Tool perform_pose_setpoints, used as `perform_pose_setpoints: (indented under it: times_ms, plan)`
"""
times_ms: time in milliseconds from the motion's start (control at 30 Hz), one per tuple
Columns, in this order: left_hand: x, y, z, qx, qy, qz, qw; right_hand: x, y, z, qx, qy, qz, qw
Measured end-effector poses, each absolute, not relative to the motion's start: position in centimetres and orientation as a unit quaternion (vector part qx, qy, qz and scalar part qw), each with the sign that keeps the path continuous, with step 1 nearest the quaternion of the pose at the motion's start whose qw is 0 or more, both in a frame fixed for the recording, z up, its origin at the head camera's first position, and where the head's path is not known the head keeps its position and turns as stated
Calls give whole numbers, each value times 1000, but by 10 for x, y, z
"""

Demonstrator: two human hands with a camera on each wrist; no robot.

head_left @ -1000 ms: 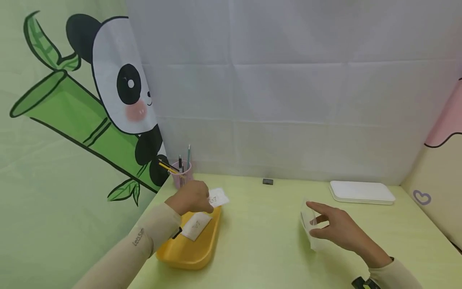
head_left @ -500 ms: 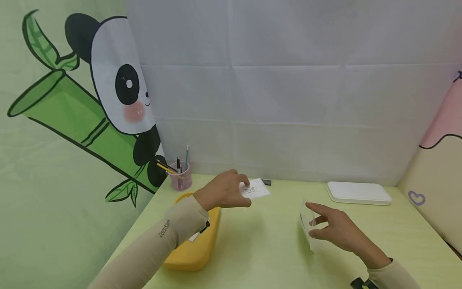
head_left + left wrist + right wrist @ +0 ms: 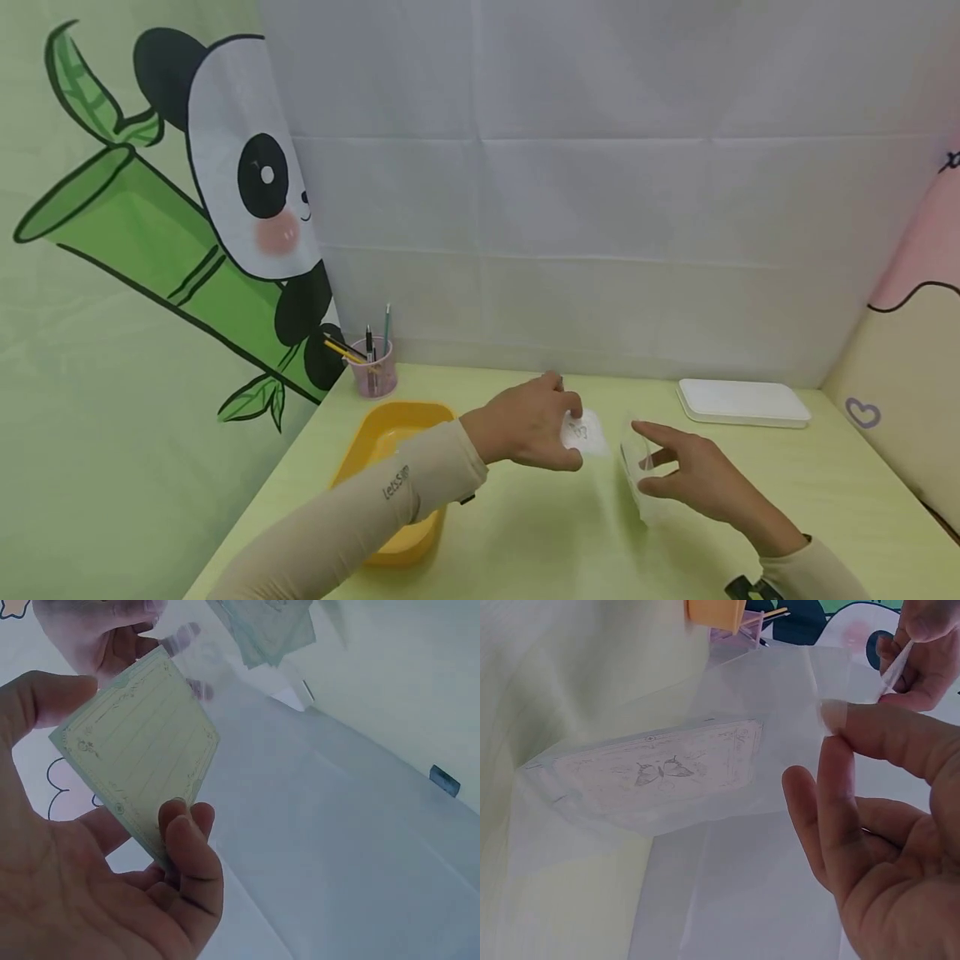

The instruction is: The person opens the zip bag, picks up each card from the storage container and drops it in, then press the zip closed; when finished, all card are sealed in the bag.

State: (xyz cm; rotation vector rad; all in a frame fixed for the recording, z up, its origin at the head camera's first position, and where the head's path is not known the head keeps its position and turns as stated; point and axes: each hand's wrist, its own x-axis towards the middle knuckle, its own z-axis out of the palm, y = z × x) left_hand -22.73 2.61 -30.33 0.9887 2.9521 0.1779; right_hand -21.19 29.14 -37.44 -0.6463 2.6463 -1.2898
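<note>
My left hand (image 3: pixel 528 423) holds a small paper card (image 3: pixel 587 433) by its edges, between thumb and fingers. Ruled lines and an ornate border cover the card's face (image 3: pixel 142 742) in the left wrist view, while the head view shows a small drawing on its other side. My right hand (image 3: pixel 697 475) pinches the edge of a clear plastic bag (image 3: pixel 633 479) between thumb and forefinger. Inside the bag lies a card with a butterfly drawing (image 3: pixel 667 769). The left hand's card is just left of the bag.
A yellow tray (image 3: pixel 405 550) stands on the left, partly hidden by my left forearm. Behind it is a pink pen cup (image 3: pixel 375 375) with several pens and pencils. A flat white case (image 3: pixel 742 403) lies at the back right. The pale green table (image 3: pixel 517 550) runs back to a white curtain.
My left hand has carried the card from above the yellow tray rightward, close to the plastic bag. The right hand and the bag have stayed nearly still.
</note>
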Motion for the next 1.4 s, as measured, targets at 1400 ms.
perform_pose_setpoints:
  times_ms: [1400]
  plan:
    - [-219,79,-313,321,945,-64,-13,-216,285,-369,-240,883,-403,9]
